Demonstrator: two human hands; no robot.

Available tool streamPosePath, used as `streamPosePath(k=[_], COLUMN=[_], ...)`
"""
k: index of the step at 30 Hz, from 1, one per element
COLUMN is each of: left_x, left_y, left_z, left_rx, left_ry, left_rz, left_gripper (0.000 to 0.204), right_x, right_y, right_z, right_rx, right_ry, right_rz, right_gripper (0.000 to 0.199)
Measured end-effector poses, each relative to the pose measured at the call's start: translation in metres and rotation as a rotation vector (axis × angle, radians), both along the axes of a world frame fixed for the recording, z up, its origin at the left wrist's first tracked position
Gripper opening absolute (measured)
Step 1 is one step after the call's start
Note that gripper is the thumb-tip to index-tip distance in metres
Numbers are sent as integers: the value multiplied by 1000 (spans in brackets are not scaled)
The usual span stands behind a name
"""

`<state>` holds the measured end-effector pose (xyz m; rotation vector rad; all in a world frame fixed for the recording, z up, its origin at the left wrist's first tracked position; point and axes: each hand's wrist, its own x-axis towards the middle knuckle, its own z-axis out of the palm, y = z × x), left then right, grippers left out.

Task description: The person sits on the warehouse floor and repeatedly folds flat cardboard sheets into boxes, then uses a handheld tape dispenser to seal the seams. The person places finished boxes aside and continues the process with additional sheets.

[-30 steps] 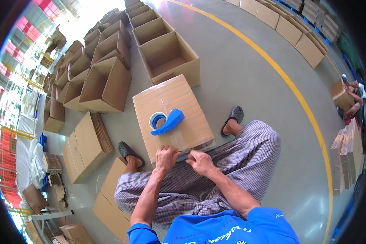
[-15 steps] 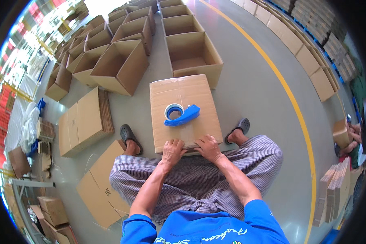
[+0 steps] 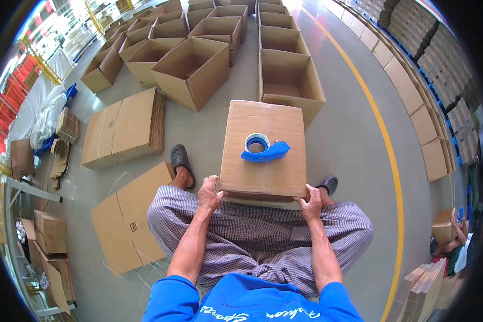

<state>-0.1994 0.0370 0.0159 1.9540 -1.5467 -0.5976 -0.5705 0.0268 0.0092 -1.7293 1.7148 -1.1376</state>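
Observation:
A closed cardboard carton [image 3: 263,177] sits between my legs, with clear tape running along the middle of its top. On top of it rests a blue tape dispenser [image 3: 265,154] with a roll of tape in it. My left hand [image 3: 210,194] grips the carton's near left corner, its thumb by the near edge. At the near right corner my right hand [image 3: 309,204] holds on in the same way, fingers bent at the edge. The carton's near side is mostly out of sight.
Open cartons [image 3: 190,72] stand in rows ahead. At left are a strapped stack of flat cartons [image 3: 121,129] and flat cardboard [image 3: 131,217] with loose straps. A yellow floor line [image 3: 383,129] runs on the right; beyond it another person [image 3: 460,236] handles a carton.
Both my hands have moved apart, from the middle of the carton's near edge out to its two near corners. The dispenser stays on top. The whole view has shifted.

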Motion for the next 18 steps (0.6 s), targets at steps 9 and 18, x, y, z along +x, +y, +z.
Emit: streamPosePath(k=[9, 18], left_x=[1, -103], left_y=[1, 14], left_z=[-45, -42], left_rx=[53, -51], left_ry=[272, 808], left_rz=[181, 604], left_gripper=[27, 86], right_x=[-9, 64], right_y=[12, 31], right_z=[-22, -40], right_rx=[198, 197], right_ry=[-93, -367], right_rz=[-163, -390], right_gripper=[13, 48])
